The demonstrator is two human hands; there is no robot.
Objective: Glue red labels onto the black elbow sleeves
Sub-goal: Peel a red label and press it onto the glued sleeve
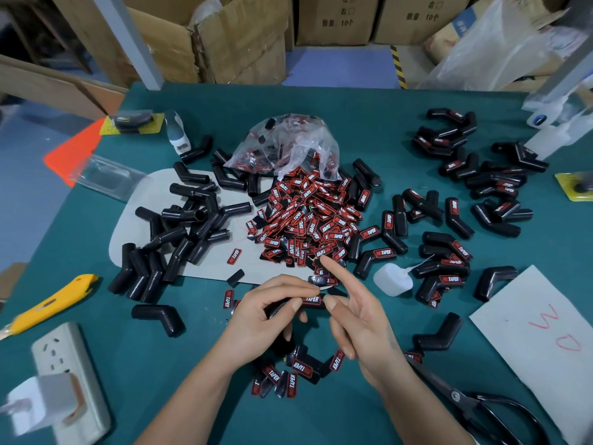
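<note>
My left hand (266, 311) grips a black elbow sleeve (282, 308) near the table's front middle. A red label (312, 299) lies on that sleeve, and the thumb of my right hand (356, 311) presses its right end; the index finger points up and away. Behind the hands lies a big heap of red labels (308, 223) spilling from a clear bag (288, 146). Plain black sleeves (179, 226) are piled at the left. Sleeves with labels on them (449, 264) lie at the right. A small white glue bottle (393, 279) lies just right of my hands.
A yellow utility knife (54, 303) and a power strip (67, 380) sit at the front left. Black scissors (475, 403) and a white sheet marked "30" (542, 342) lie at the front right. A few labelled sleeves (298, 370) rest between my forearms. Cardboard boxes stand behind the green table (369, 101).
</note>
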